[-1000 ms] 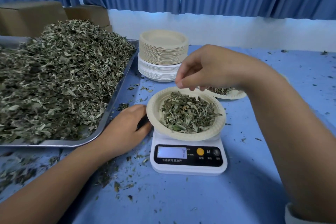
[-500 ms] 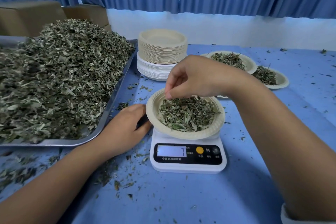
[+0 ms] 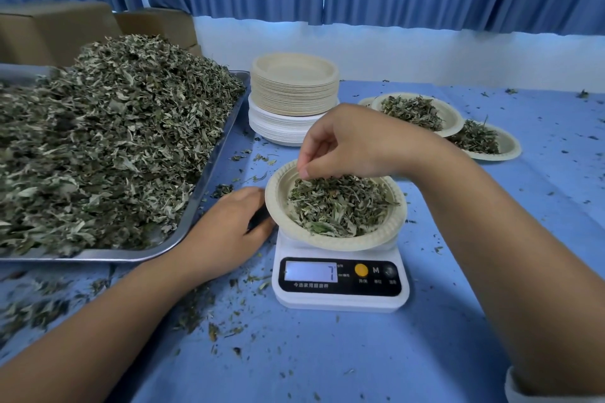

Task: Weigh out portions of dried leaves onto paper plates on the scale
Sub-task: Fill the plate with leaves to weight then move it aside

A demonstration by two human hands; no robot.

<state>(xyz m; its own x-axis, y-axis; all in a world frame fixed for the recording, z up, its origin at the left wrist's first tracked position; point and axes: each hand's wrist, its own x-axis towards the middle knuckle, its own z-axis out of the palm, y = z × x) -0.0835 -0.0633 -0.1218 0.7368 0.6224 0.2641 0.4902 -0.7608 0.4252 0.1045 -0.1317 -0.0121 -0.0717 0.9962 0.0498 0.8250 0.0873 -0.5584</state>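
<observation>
**Paper plate holds at 7 while the right hand drops to the leaves**

Paper plate (image 3: 334, 244) sits on the white scale (image 3: 340, 299), filled with a loose mound of leaves (image 3: 340, 206). The display (image 3: 311, 271) shows 7, the same as 1 second ago.

What has changed is the right hand (image 3: 347, 141). It hovered over the far rim, then slid toward the left rim and sank. Now its thumb and fingertips (image 3: 304, 172) are pinched together at the far-left edge of the mound, touching it. They seem to be grasping a few leaves, though the bits themselves are hidden.

The left hand (image 3: 226, 232) has not moved. It lies flat on the blue table (image 3: 327, 353) between the metal tray (image 3: 209, 173) and the scale, fingers relaxed, tips just under the plate's rim, grasping nothing.

With the reading unchanged, this looks like fine trimming of 1 portion, so the weight is probably close to target. Beyond, 2 filled plates (image 3: 412, 111) wait near the stack of spare plates (image 3: 294, 88).
</observation>
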